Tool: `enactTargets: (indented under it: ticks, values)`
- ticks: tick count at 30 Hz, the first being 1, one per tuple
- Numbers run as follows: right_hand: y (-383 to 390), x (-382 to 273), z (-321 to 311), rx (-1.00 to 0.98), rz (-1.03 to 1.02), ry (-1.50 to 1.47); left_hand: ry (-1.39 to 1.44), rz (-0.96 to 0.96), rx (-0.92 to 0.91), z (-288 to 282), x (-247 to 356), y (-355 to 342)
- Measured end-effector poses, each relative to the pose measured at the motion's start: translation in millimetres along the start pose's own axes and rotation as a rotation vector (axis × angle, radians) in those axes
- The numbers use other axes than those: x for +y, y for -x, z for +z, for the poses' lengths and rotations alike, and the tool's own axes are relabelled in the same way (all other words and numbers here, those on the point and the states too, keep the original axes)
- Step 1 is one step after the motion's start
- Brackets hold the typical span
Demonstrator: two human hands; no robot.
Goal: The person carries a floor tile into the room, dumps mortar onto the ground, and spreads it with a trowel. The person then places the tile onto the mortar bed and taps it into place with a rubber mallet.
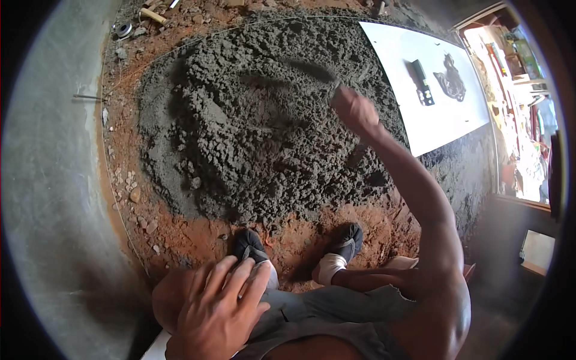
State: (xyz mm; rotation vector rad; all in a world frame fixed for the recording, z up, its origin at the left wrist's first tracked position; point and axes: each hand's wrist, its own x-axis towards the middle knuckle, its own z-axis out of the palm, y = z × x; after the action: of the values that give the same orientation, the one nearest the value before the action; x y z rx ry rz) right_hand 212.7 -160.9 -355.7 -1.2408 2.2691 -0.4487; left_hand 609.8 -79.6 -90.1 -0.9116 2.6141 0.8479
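Resting flat with fingers spread, the left hand (216, 312) lies on the person's left knee at the bottom of the view, its grip released and holding nothing. Just beyond it, two dark shoes (249, 245) stand on red earth (180, 234), the right foot showing a white sock (330, 267). The right arm stretches forward from the lower right, and the right hand (354, 111) is clenched over the pile; a thin dark tool (312, 71) seems to run from the fist up and to the left, but blur keeps me from telling whether the hand grasps it. The pile of grey, crumbly mortar mix (252, 132) fills the middle ground, ringed by red earth and small stones. Farther right, a white board (432, 108) lies at the pile's edge, carrying a small black object (422, 83) and a dark lump (451, 79).
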Motion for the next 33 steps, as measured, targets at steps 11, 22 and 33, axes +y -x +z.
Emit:
enactTargets:
  ticks: [11, 22, 33]
  values:
    - [-107.4, 53.2, 15.0, 0.230, -0.323, 0.550, 0.042, -0.086, -0.039, -3.4, -3.3, -8.6]
    - [-120.8, -28.4, 18.6, 0.168, -0.340, 0.335, 0.056, -0.102, 0.071, 2.0, 0.8, -11.3]
    - [-149.6, -128.1, 62.0, 0.041, -0.612, 0.426, -0.021, -0.135, 0.079, 3.0, 8.4, 8.6]
